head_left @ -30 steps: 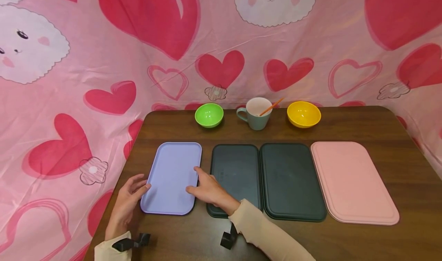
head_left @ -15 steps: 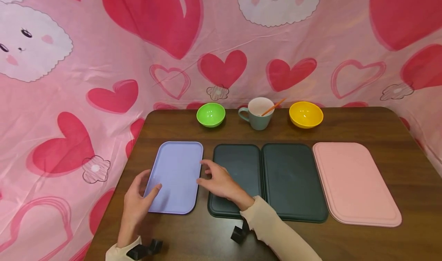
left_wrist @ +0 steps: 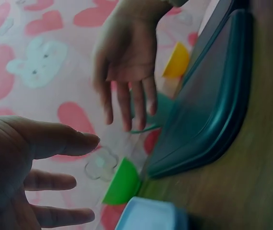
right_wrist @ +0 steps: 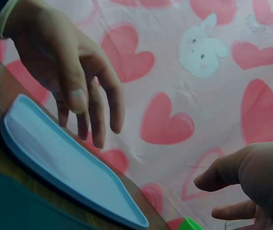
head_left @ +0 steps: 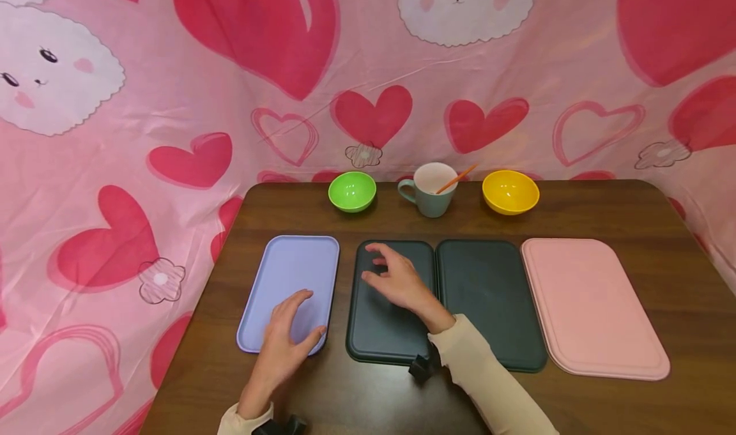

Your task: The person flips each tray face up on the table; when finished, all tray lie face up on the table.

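Note:
My left hand (head_left: 284, 336) hovers over the near part of the lavender tray (head_left: 287, 275), fingers spread and holding nothing. In the right wrist view that hand (right_wrist: 74, 72) hangs above the tray (right_wrist: 69, 163). Over the left dark green tray (head_left: 385, 333) is my right hand (head_left: 402, 282), its thumb and fingers parted and bare. The left wrist view shows the right hand (left_wrist: 131, 62) with fingers pointing down, beside the dark tray (left_wrist: 203, 115). A second dark green tray (head_left: 489, 294) lies right alongside the first.
A pink tray (head_left: 592, 307) lies at the right of the wooden table (head_left: 322, 403). Along the back stand a green bowl (head_left: 352, 192), a grey-green mug (head_left: 432, 198) with an orange stick (head_left: 457, 178), and a yellow bowl (head_left: 510, 193). A pink heart-print cloth (head_left: 241, 52) hangs behind.
Both hands have left the lavender tray's sides and moved right: the left now over the tray, the right over the left dark tray. The trays keep their places.

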`<control>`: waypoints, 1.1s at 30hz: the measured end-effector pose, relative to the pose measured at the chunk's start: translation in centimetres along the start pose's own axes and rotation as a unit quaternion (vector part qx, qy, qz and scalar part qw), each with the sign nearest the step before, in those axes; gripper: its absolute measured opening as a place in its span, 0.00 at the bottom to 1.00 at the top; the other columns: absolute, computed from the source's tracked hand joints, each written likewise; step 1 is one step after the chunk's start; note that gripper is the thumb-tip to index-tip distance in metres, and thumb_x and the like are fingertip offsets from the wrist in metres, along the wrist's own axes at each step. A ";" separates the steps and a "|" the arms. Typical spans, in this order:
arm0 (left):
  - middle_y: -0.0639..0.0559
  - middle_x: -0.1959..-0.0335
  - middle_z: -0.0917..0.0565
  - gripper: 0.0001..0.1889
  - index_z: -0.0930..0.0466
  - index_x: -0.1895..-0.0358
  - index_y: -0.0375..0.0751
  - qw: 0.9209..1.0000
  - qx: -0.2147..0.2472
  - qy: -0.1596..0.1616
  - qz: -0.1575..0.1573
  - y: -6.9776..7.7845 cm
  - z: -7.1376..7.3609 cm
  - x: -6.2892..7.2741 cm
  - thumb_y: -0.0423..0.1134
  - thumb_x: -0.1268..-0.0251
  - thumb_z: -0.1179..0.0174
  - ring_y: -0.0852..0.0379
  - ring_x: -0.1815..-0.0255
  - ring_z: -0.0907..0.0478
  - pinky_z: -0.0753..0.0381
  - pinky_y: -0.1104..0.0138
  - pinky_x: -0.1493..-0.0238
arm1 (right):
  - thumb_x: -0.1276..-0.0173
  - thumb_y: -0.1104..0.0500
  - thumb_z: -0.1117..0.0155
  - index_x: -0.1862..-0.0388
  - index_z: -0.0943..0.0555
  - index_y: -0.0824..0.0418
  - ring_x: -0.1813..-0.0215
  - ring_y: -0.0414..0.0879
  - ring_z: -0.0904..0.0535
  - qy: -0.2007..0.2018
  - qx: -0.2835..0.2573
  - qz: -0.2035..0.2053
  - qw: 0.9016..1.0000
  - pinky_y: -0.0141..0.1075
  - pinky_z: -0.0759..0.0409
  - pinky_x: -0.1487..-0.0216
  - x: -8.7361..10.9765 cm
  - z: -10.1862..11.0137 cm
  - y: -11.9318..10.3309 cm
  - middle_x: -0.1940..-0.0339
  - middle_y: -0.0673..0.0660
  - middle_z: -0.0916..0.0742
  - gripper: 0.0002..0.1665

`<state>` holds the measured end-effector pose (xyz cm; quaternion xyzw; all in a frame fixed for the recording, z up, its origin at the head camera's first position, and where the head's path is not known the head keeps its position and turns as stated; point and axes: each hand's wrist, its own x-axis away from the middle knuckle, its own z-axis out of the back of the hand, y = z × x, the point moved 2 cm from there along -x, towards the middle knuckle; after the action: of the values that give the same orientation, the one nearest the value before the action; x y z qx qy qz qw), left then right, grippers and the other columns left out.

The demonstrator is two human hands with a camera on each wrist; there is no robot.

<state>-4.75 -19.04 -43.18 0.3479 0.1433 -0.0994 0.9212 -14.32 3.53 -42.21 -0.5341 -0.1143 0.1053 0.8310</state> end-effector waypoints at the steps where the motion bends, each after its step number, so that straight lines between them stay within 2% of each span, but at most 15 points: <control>1: 0.37 0.42 0.18 0.31 0.22 0.41 0.32 1.000 -0.002 0.000 -0.013 0.2 -0.3 0.1 0.32 0.55 0.25 0.36 0.39 0.24 0.29 0.47 0.43 | 0.34 0.60 0.34 0.32 0.27 0.60 0.35 0.58 0.20 0.004 0.004 -0.001 1.000 0.51 0.19 0.39 0.0 0.3 0.1 0.32 0.61 0.20 0.31; 3: 0.37 0.43 0.17 0.33 0.22 0.42 0.33 0.999 -0.006 -0.006 -0.034 0.5 -1.0 0.2 0.31 0.57 0.24 0.37 0.40 0.24 0.29 0.49 0.42 | 0.34 0.59 0.34 0.32 0.27 0.60 0.35 0.58 0.20 0.015 0.015 0.003 1.000 0.52 0.20 0.39 -0.1 0.8 0.4 0.33 0.61 0.20 0.31; 6: 0.37 0.43 0.17 0.34 0.22 0.41 0.34 0.999 -0.013 -0.024 -0.045 0.9 -1.7 0.4 0.32 0.59 0.23 0.38 0.40 0.25 0.28 0.49 0.42 | 0.35 0.58 0.35 0.33 0.27 0.61 0.36 0.59 0.20 0.030 0.042 0.019 0.998 0.51 0.19 0.41 -0.2 1.5 0.8 0.34 0.63 0.19 0.30; 12: 0.40 0.41 0.18 0.37 0.24 0.39 0.35 0.996 -0.032 -0.074 -0.039 1.5 -2.8 0.8 0.36 0.58 0.21 0.36 0.38 0.30 0.31 0.42 0.41 | 0.35 0.57 0.36 0.33 0.27 0.63 0.38 0.61 0.21 0.058 0.108 0.043 0.992 0.54 0.21 0.42 -0.5 3.0 1.8 0.36 0.65 0.19 0.31; 18: 0.39 0.40 0.20 0.39 0.25 0.38 0.37 0.994 -0.039 -0.102 -0.028 1.8 -3.4 1.0 0.38 0.59 0.20 0.31 0.36 0.34 0.35 0.37 0.41 | 0.36 0.59 0.37 0.35 0.26 0.66 0.34 0.62 0.23 0.080 0.147 0.064 0.984 0.57 0.26 0.35 -1.1 4.4 3.1 0.35 0.66 0.20 0.30; 24: 0.39 0.39 0.22 0.39 0.26 0.37 0.39 0.991 -0.027 -0.133 -0.018 1.9 -4.1 1.2 0.40 0.57 0.20 0.28 0.33 0.39 0.39 0.33 0.40 | 0.33 0.59 0.35 0.33 0.28 0.65 0.29 0.63 0.28 0.075 0.183 0.043 0.979 0.58 0.30 0.29 -1.4 5.4 4.3 0.30 0.66 0.24 0.30; 30: 0.38 0.38 0.24 0.42 0.27 0.35 0.41 0.987 -0.031 -0.157 -0.013 1.9 -4.7 1.4 0.44 0.59 0.19 0.26 0.30 0.43 0.42 0.31 0.39 | 0.33 0.58 0.34 0.35 0.26 0.65 0.31 0.64 0.28 0.078 0.258 0.039 0.962 0.61 0.31 0.31 -1.7 5.7 5.2 0.34 0.67 0.22 0.28; 33: 0.38 0.36 0.25 0.44 0.28 0.34 0.42 0.984 -0.037 -0.176 -0.005 1.8 -5.0 1.6 0.44 0.59 0.19 0.26 0.28 0.45 0.44 0.31 0.37 | 0.33 0.57 0.34 0.37 0.25 0.65 0.32 0.63 0.28 0.074 0.284 0.031 0.955 0.65 0.35 0.31 -1.6 5.6 5.5 0.37 0.66 0.19 0.27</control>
<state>-3.74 -14.48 -46.24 0.2896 -0.0155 -0.1579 0.9439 -17.80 10.14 -45.11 -0.2857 -0.0014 0.1195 0.9508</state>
